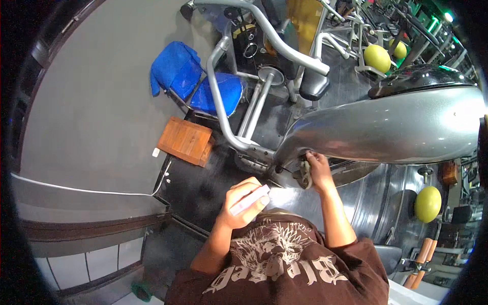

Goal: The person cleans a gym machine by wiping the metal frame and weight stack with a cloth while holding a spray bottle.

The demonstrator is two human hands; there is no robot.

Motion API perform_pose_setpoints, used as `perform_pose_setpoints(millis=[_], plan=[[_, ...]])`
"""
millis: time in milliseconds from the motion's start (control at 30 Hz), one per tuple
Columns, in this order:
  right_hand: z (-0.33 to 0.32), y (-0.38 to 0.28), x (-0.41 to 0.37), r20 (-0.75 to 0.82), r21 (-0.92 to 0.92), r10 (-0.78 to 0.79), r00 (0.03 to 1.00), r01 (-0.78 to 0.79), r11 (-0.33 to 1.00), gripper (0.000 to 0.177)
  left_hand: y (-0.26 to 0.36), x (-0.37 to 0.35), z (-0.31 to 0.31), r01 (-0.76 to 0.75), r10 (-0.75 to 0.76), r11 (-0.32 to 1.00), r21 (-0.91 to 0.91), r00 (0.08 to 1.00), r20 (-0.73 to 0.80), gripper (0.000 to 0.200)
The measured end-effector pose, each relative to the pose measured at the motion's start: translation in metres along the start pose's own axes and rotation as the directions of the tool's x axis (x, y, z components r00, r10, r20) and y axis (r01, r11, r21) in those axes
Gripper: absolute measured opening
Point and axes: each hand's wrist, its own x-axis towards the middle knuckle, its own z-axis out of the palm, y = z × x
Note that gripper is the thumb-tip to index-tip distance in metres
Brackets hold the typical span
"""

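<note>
My left hand (243, 203) is wrapped round a small, flat-sided white and pinkish block (250, 199), held in front of my chest. Reaching further forward, my right hand (318, 170) pinches a crumpled pale cloth (305, 176) that hangs from the fingers. The fingertips are right at the underside of a large silver-grey exercise machine casing (376, 124), by its narrow lower end. Part of the cloth and the thumb side of the grip are hidden.
A silver-framed machine (221, 91) stands ahead. Left of it are a blue-covered chair (217, 94) and a wooden box (185, 141) beside the grey wall (91, 101). Yellow-green balls (427, 204) and more equipment stand on the right. A white cable (86, 189) runs along the wall.
</note>
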Motion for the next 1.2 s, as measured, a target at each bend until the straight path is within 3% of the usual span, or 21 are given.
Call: perform_pose_setpoints(millis=[67,133,167,267,300,400,533,567,667,733,800,833,867,967,1000,1033,1133,1200], plan=[[-0.012,-0.026,-0.012,0.002,-0.101,-0.095,0.995,0.095,0.99,0.03,-0.001,0.004,0.002,-0.012,0.012,1.0,0.011,1.0,0.007,0.015],[-0.019,-0.055,-0.025,0.008,-0.07,-0.129,0.992,0.129,0.989,0.027,-0.001,0.007,0.005,-0.052,0.051,0.998,0.046,0.999,0.016,0.015],[-0.011,-0.067,-0.029,-0.061,-0.125,-0.27,0.961,0.261,0.957,0.022,-0.001,0.009,0.006,-0.053,0.053,0.998,0.046,0.999,0.015,0.016],[-0.028,-0.046,-0.006,-0.027,-0.297,-0.384,0.923,0.36,0.885,0.024,0.001,0.011,0.006,-0.053,0.053,0.998,0.04,0.998,0.017,0.016],[-0.045,-0.009,0.019,0.002,-0.506,-0.434,0.901,0.375,0.777,0.026,0.0,0.011,0.005,-0.048,0.047,0.998,0.033,0.999,0.018,0.016],[-0.038,0.059,0.05,0.023,-0.722,-0.46,0.888,0.333,0.606,0.028,0.0,0.008,0.0,-0.033,0.032,0.998,0.052,0.999,0.024,0.015],[-0.038,0.077,0.061,0.249,-0.861,-0.313,0.917,0.357,0.362,0.03,0.003,0.008,-0.004,-0.166,0.164,0.975,0.149,0.986,0.026,0.015],[-0.037,0.077,0.066,0.299,-0.881,-0.267,0.916,0.373,0.291,0.03,0.004,0.006,-0.005,-0.127,0.128,0.986,0.107,0.992,-0.004,0.015],[-0.011,0.03,0.042,0.057,-0.73,-0.017,0.998,0.054,0.682,0.03,-0.003,0.0,-0.011,-0.144,0.153,0.976,0.165,0.987,-0.04,0.014],[-0.012,0.026,0.036,0.017,-0.761,0.053,0.998,-0.021,0.648,0.03,-0.005,-0.002,-0.011,-0.104,0.113,0.985,0.135,0.992,-0.063,0.015],[-0.012,-0.01,0.011,0.076,-0.445,0.155,0.985,-0.106,0.889,0.029,-0.006,-0.002,-0.011,-0.06,0.067,0.993,0.105,0.995,-0.073,0.014],[-0.012,-0.024,-0.002,0.107,-0.204,0.154,0.982,-0.13,0.97,0.029,-0.002,-0.003,-0.01,0.055,-0.053,0.998,0.021,0.995,-0.086,0.014],[-0.013,-0.029,-0.009,0.136,0.049,0.143,0.98,-0.151,0.987,0.029,-0.003,-0.003,-0.009,0.037,-0.033,0.998,0.043,0.996,-0.083,0.014],[-0.047,-0.029,-0.008,0.164,-0.053,0.171,0.972,-0.164,0.985,0.034,-0.007,-0.001,-0.009,-0.032,0.04,0.994,0.107,0.997,-0.073,0.013],[-0.06,-0.012,0.004,0.147,-0.245,0.068,0.987,-0.03,0.969,0.033,-0.008,-0.001,-0.01,-0.059,0.069,0.99,0.128,0.995,-0.072,0.013],[-0.074,0.021,0.024,0.153,-0.429,-0.035,0.988,0.099,0.898,0.033,-0.008,-0.002,-0.01,-0.086,0.097,0.985,0.149,0.993,-0.073,0.012],[-0.061,0.05,0.039,0.061,-0.719,-0.12,0.991,0.127,0.683,0.038,-0.004,-0.008,-0.016,-0.055,0.062,0.982,0.18,0.997,-0.037,0.016],[-0.064,0.09,0.072,0.124,-0.882,0.021,0.992,0.1,0.461,0.038,-0.001,-0.012,-0.017,-0.005,0.013,0.986,0.167,0.999,-0.048,0.016]])
